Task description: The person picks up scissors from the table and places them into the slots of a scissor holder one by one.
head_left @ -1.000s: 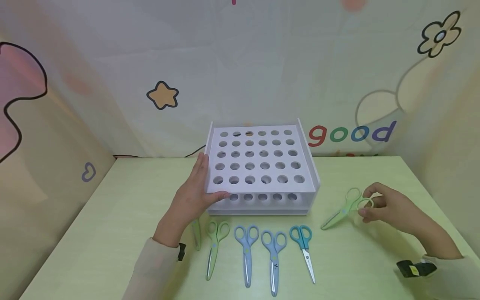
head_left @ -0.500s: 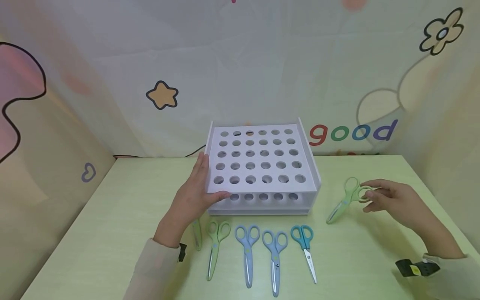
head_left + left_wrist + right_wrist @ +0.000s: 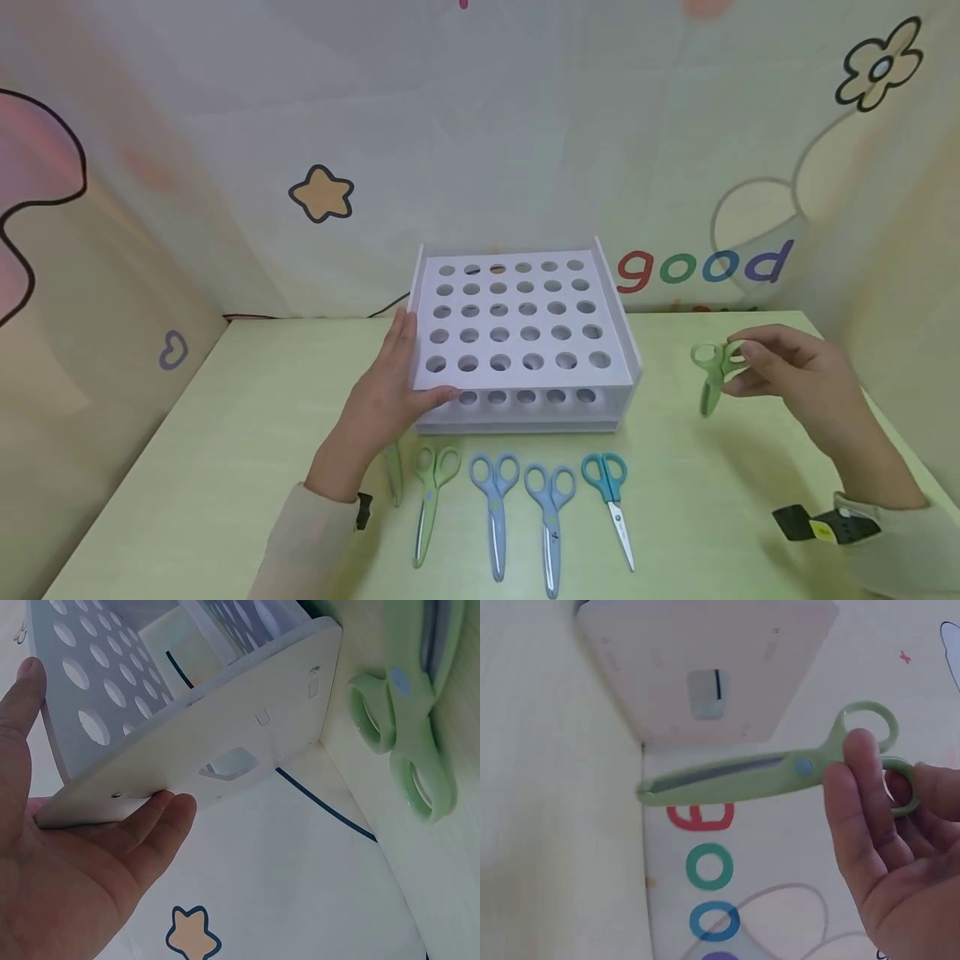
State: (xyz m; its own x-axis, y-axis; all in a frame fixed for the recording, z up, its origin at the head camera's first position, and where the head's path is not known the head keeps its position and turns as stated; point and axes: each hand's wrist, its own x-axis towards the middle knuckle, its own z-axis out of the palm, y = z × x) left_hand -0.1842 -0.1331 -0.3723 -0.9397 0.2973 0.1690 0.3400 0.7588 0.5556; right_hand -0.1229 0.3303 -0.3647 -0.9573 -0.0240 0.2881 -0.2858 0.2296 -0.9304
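Note:
At its left front corner, a white rack [image 3: 516,348] with rows of round holes is held by my left hand [image 3: 378,404]. The thumb lies along the front edge and the fingers press the side panel [image 3: 225,735]. My right hand [image 3: 798,379] pinches one handle loop of green scissors [image 3: 714,379] in the air, right of the rack. In the right wrist view, the scissors [image 3: 731,780] point left, blades together inside a green sheath-like body, one loop between thumb and fingers.
In front of the rack lie green scissors [image 3: 426,508], two blue-violet scissors [image 3: 496,508] [image 3: 551,533] and teal-handled scissors [image 3: 611,487] with bare metal blades. My left wrist partly hides another green pair [image 3: 394,477]. A patterned cloth [image 3: 487,142] hangs behind the pale table [image 3: 225,433].
My right hand has risen with the green scissors, moving farther back over the table. Their tip has swung from pointing lower left to pointing nearly straight down. My left hand has stayed on the rack.

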